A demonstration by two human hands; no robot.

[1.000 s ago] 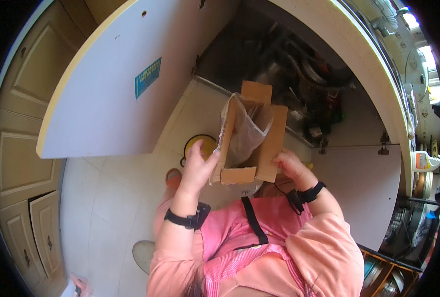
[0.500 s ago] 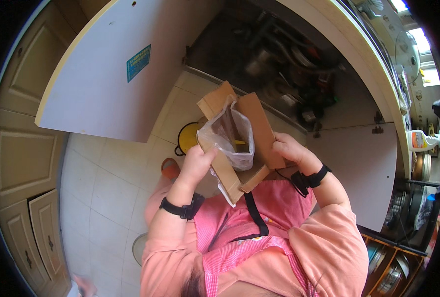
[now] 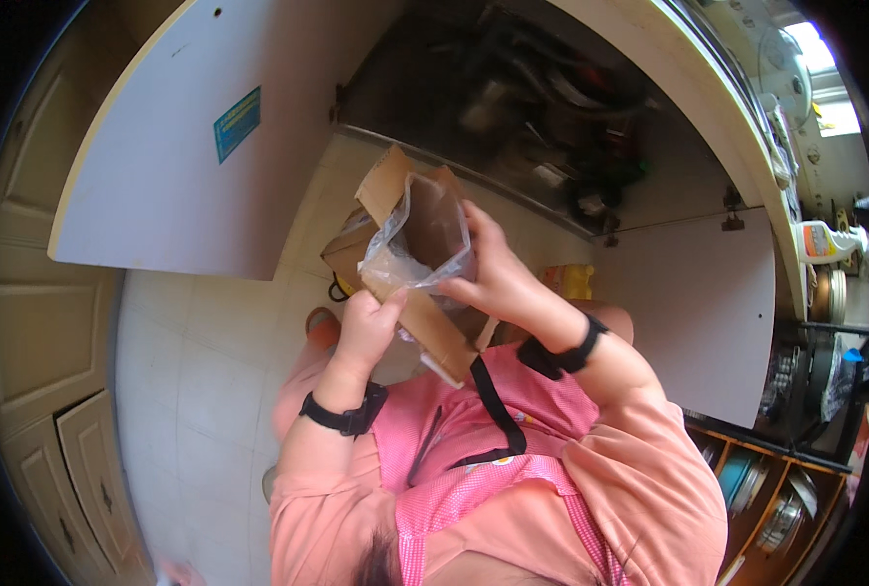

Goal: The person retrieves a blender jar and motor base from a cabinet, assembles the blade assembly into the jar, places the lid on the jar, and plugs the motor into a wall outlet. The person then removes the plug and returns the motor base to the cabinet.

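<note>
An open cardboard box [image 3: 432, 327] is held tilted above my lap, lined with a clear plastic bag [image 3: 432, 220] whose mouth gapes open. My left hand [image 3: 364, 324] is closed on the near left flap, thumb on top at the bag's edge. Across from it, my right hand [image 3: 503, 273] curls around the right side of the bag, thumb and fingers against the plastic. What lies deep in the bag cannot be made out. Other flaps stick up at the far side of the box.
Ahead is an open dark cabinet [image 3: 512, 127] with blurred items inside. Its white door [image 3: 200, 195] swings out at left. A yellow container [image 3: 568, 281] stands by my right knee. Right, a spray bottle [image 3: 825, 242] sits on the counter; dishes [image 3: 742, 479] fill a rack below.
The box has shifted left and tilted. My right hand has left the right cardboard flap and moved onto the bag's side. My left hand keeps its hold on the near flap.
</note>
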